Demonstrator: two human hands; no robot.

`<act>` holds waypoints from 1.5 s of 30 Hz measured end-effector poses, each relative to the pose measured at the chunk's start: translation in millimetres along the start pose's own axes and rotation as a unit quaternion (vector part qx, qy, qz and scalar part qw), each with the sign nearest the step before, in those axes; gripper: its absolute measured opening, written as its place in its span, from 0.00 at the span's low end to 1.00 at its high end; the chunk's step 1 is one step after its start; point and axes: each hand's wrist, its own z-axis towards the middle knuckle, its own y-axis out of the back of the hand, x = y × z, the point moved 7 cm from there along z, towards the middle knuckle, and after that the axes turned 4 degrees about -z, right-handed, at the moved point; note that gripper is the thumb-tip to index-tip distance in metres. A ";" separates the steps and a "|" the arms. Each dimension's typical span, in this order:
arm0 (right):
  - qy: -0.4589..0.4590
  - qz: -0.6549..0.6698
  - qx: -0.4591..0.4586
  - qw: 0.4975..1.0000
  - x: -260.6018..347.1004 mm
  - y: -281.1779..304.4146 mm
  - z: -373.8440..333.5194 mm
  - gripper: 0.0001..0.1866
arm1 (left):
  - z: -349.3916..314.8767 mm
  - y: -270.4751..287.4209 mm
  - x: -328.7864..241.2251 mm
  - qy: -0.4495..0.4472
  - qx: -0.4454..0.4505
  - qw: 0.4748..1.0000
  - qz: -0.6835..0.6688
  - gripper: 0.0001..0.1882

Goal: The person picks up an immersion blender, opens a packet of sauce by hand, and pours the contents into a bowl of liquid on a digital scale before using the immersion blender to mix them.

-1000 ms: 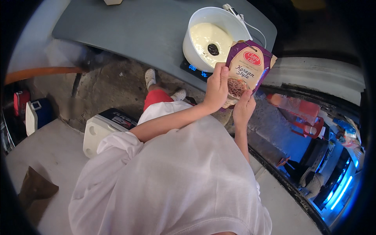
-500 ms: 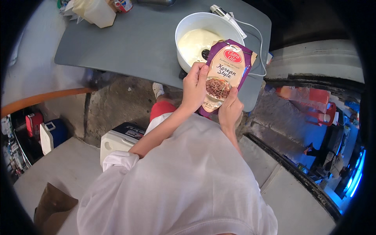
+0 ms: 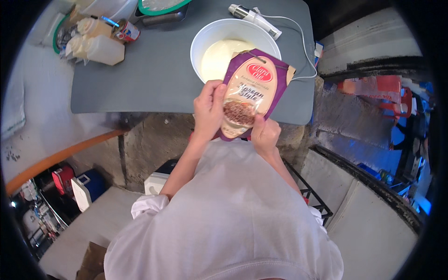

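Note:
Between my two hands I hold a purple and cream marinade pouch (image 3: 248, 95) with a picture of meat on its front. My left hand (image 3: 209, 108) grips its left edge, thumb on the front. My right hand (image 3: 266, 134) pinches its lower right edge. The pouch is tilted, its top leaning right, and it hides the near right part of a white bowl (image 3: 199, 43). Inside the bowl is a pale cream-coloured liquid (image 3: 222, 57). A white and silver hand blender (image 3: 255, 20) lies behind the bowl, its white cord curving down the table's right side.
The grey table (image 3: 135, 88) has rounded corners. At its far left stand plastic squeeze bottles (image 3: 100, 46) and an open tin can (image 3: 126, 31). A green-rimmed container (image 3: 163, 5) sits at the back. Below left are a cooler (image 3: 87, 189) and a brown paper bag (image 3: 92, 261).
The view has shifted, bringing more of the table's far left into sight. The pouch now covers the dark round object seen in the bowl before. Both hands keep their hold.

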 end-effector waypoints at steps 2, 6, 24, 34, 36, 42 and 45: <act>-0.027 0.081 0.031 0.996 2.8 -3.7 8.8 0.08 | 10.1 9.2 -2.3 -0.015 0.027 0.999 -0.042 0.10; -0.189 0.234 0.135 0.944 7.2 -20.0 25.9 0.08 | 27.3 31.2 5.0 -0.002 0.093 0.995 -0.030 0.08; -0.291 0.405 0.104 0.860 28.6 -55.8 41.1 0.15 | 96.4 32.8 21.1 0.315 0.549 0.762 0.140 0.22; -0.417 0.504 0.153 0.741 25.0 -95.2 28.7 0.13 | 119.8 -2.8 21.6 0.348 0.702 0.574 0.238 0.19; -0.413 0.542 0.120 0.722 25.0 -97.2 31.7 0.13 | 119.0 -8.9 19.6 0.367 0.699 0.572 0.224 0.19; -0.431 0.563 0.141 0.690 21.6 -104.0 33.1 0.16 | 120.3 -11.9 26.4 0.390 0.685 0.572 0.225 0.20; -0.441 0.578 0.131 0.674 21.8 -104.2 33.8 0.16 | 121.1 -12.5 27.2 0.405 0.675 0.574 0.225 0.21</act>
